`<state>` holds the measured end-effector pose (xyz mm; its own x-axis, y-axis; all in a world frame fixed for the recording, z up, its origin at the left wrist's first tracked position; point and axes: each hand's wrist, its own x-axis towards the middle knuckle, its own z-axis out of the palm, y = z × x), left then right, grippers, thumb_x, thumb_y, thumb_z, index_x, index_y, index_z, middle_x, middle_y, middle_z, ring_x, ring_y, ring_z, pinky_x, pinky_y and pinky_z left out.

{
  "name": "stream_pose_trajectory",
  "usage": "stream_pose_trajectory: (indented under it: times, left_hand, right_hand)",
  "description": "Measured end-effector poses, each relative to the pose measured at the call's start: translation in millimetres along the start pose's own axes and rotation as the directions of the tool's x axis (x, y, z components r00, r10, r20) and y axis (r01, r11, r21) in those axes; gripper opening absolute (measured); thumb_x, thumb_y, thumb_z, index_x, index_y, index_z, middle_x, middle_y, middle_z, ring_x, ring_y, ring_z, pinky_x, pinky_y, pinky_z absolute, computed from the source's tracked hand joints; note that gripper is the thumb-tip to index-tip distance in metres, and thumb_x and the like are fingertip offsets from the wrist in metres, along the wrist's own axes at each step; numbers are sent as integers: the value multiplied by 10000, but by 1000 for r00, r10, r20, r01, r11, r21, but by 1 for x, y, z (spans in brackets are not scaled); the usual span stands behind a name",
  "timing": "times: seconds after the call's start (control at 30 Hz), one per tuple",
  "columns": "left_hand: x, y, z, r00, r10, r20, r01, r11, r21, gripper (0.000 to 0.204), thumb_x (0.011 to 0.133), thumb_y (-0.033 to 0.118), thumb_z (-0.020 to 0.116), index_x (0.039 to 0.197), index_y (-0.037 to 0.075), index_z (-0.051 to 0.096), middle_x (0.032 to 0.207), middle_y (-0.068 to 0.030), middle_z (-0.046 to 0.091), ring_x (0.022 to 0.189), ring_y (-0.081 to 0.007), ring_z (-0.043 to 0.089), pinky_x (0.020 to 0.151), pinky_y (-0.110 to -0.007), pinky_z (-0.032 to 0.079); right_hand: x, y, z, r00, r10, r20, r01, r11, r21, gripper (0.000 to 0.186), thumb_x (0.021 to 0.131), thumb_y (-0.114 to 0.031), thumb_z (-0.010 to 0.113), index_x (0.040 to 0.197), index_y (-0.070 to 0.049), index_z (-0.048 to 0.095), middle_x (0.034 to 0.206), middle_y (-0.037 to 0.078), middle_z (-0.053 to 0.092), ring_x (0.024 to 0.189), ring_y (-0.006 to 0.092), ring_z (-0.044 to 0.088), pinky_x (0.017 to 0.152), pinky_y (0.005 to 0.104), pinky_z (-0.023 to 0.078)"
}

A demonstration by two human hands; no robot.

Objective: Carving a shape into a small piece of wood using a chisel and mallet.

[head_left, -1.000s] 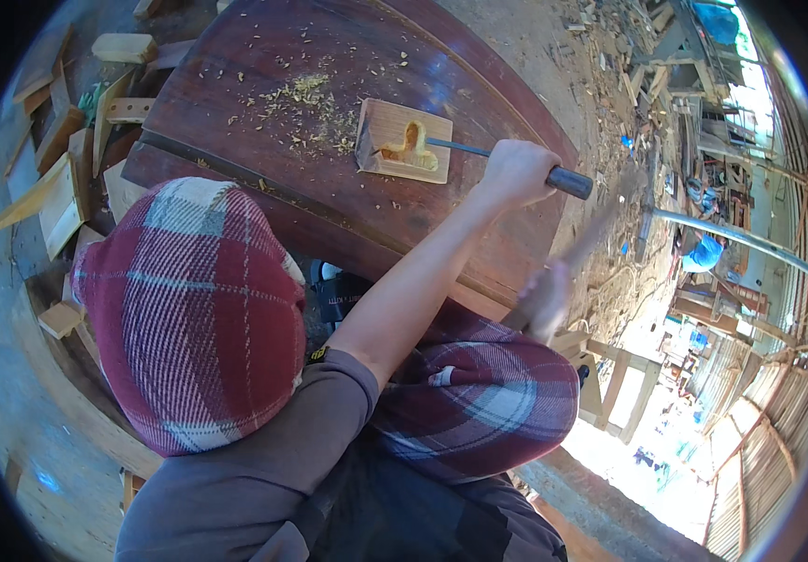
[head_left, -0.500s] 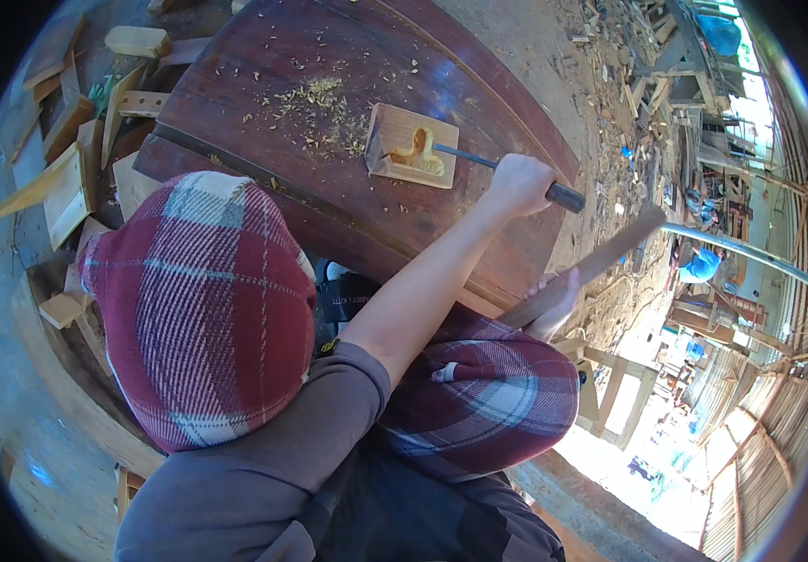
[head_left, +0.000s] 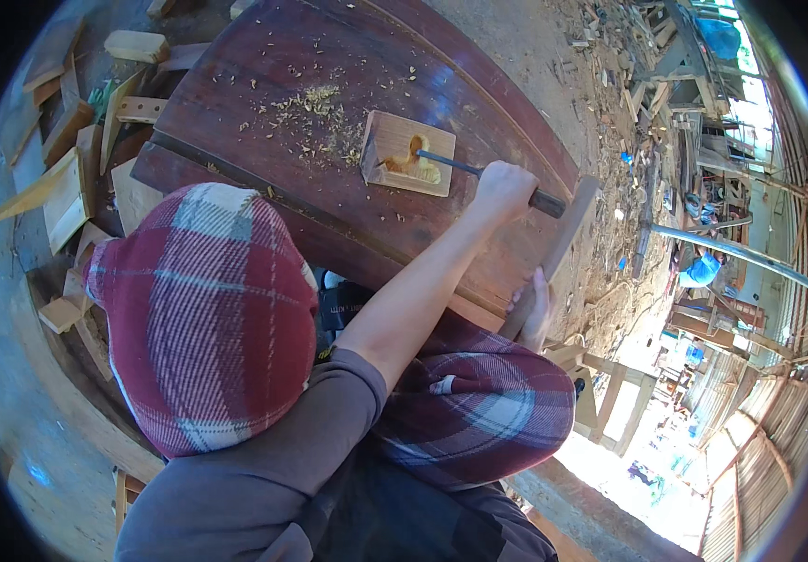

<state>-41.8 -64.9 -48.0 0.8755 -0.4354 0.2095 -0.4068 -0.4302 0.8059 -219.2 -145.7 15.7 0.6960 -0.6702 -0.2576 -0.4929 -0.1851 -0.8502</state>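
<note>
My left hand (head_left: 507, 192) is closed on a chisel; its dark handle (head_left: 547, 202) sticks out to the right and its thin shaft (head_left: 451, 161) reaches into a rounded, branching hollow in a pale wood block (head_left: 385, 145). The block lies on a curved reddish-brown wooden top (head_left: 235, 94) strewn with shavings (head_left: 319, 101). My right hand (head_left: 535, 314) grips a long wooden bar (head_left: 558, 251), whose far end is beside the chisel handle's butt; I cannot tell whether they touch. My plaid-covered knees (head_left: 207, 318) are below the top.
Many wood offcuts (head_left: 66, 187) are heaped to the left. Past the top, the dirt ground (head_left: 610, 262) holds scrap wood (head_left: 666, 94), a metal pipe (head_left: 732, 251) and a blue object (head_left: 699, 270). A corrugated wall (head_left: 741, 468) stands at right.
The wooden bar has swung up and leftward to beside the chisel handle. My left hand, with the chisel, has shifted slightly left.
</note>
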Motion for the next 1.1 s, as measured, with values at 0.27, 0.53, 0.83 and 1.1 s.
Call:
stream_pose_trajectory:
  times: [0.27,0.53,0.83,1.1]
  left_hand:
    - [4,18,-26,994,47,-103,-57,994,-94,116,712,227,678,810,164,693,739,-80,677,759,-288,667,708,-411,510]
    - [8,27,-28,987,80,-138,-88,995,-55,53,708,186,676,753,160,687,739,-53,683,752,-247,680,676,-389,509]
    - [4,21,-21,985,69,-156,-82,993,-80,49,696,191,676,733,160,684,724,-67,673,741,-269,674,675,-402,511]
    - [8,16,-28,984,27,-176,-56,985,-161,55,696,216,671,723,171,687,709,-68,666,725,-278,669,648,-418,507]
  right_hand:
    - [-6,-16,-20,998,-55,-12,56,987,148,341,911,-388,578,926,-51,532,586,36,472,463,118,467,398,246,387]
    - [-10,-20,-21,997,-75,-7,75,989,126,318,919,-379,566,925,-63,538,583,34,471,464,112,461,407,242,385]
    - [0,-8,-32,992,-121,-47,123,991,48,433,910,-485,533,950,-55,513,576,41,475,443,129,466,412,246,383]
    - [-19,-29,-31,979,-145,-143,157,985,74,375,898,-436,566,951,-67,533,602,20,470,485,110,465,425,244,377]
